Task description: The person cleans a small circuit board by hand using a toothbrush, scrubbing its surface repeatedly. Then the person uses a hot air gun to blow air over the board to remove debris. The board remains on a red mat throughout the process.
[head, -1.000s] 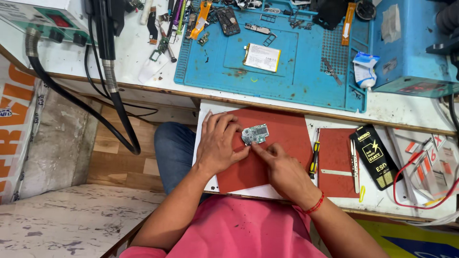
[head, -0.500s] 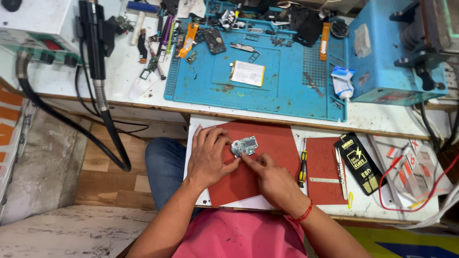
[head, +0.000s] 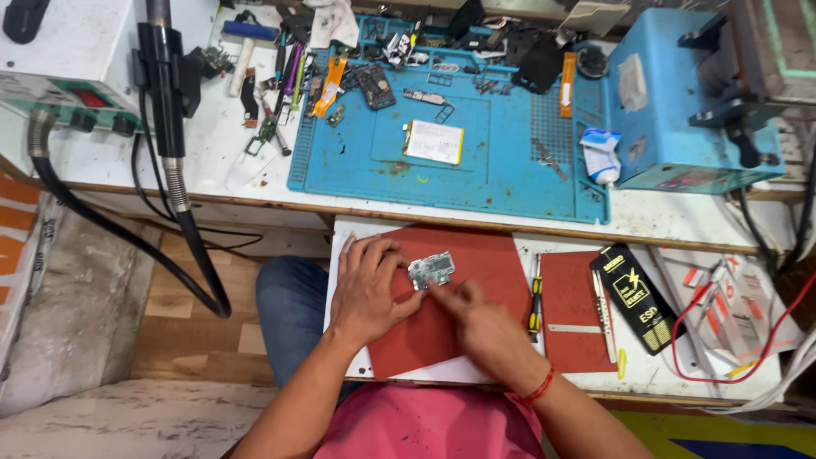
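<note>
A small silver-green circuit board (head: pixel 431 269) lies on a red mat (head: pixel 476 263) over a white pull-out shelf. My left hand (head: pixel 367 289) rests on the mat with its fingers pressing the board's left edge. From the lower right, my right hand (head: pixel 480 327) reaches in, its fingertips touching the board's lower right corner. A red thread band is on the right wrist. Whether a small tool sits in the right fingers cannot be made out.
A yellow-and-black screwdriver (head: pixel 535 297), a second red mat (head: pixel 571 310), tweezers (head: pixel 604 314) and a black packet (head: pixel 636 297) lie to the right. Behind is a blue work mat (head: pixel 510 170) with parts, a blue machine (head: pixel 680 110), and a hot-air station (head: pixel 68 59) with hose.
The view has shifted, so the bench sits lower in frame. Both hands stay on the circuit board, with only small finger movements.
</note>
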